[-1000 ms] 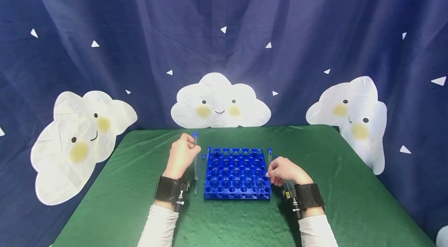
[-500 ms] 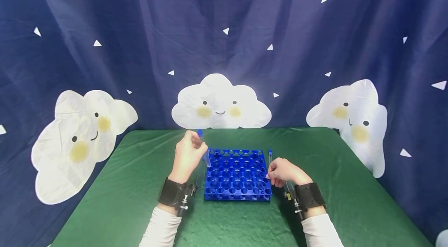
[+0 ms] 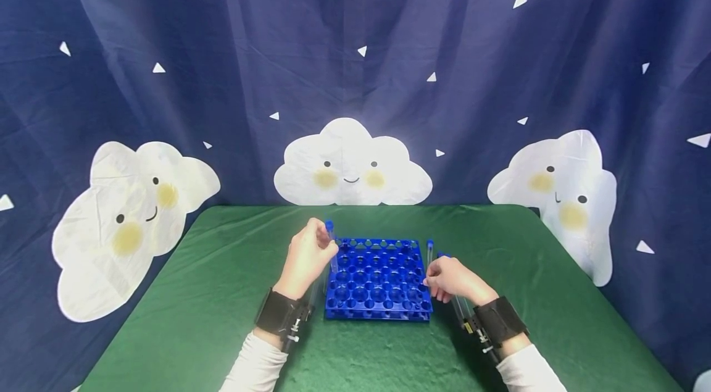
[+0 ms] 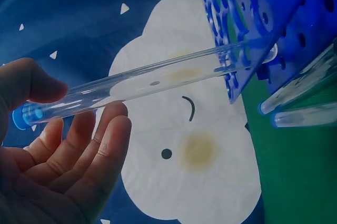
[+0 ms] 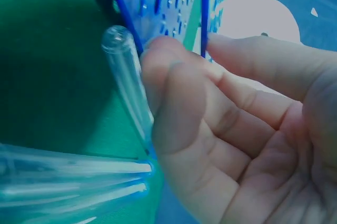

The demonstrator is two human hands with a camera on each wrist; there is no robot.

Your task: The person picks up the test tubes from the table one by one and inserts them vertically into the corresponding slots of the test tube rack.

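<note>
My left hand (image 3: pixel 307 257) pinches a clear test tube (image 4: pixel 152 79) near its blue cap (image 3: pixel 329 225). In the left wrist view the thumb lies on one side of the tube and the fingers on the other. The tube's rounded end passes through a hole at the left side of the blue test tube rack (image 3: pixel 378 278). My right hand (image 3: pixel 455 279) grips the rack's right edge, with thumb and fingers on either side of it in the right wrist view. A capped test tube (image 5: pixel 126 84) lies beside those fingers.
More blue-capped test tubes (image 3: pixel 461 308) lie under the right wrist. To the rack's left, other tubes (image 4: pixel 310 114) lie on the green cloth (image 3: pixel 366 355). A dark blue curtain (image 3: pixel 355 28) with white clouds hangs behind the table.
My left hand has carried the test tube rightward from beside the rack, then lowered it at the rack's left side. The right hand stays at the rack's right edge, its forearm shifted slightly right.
</note>
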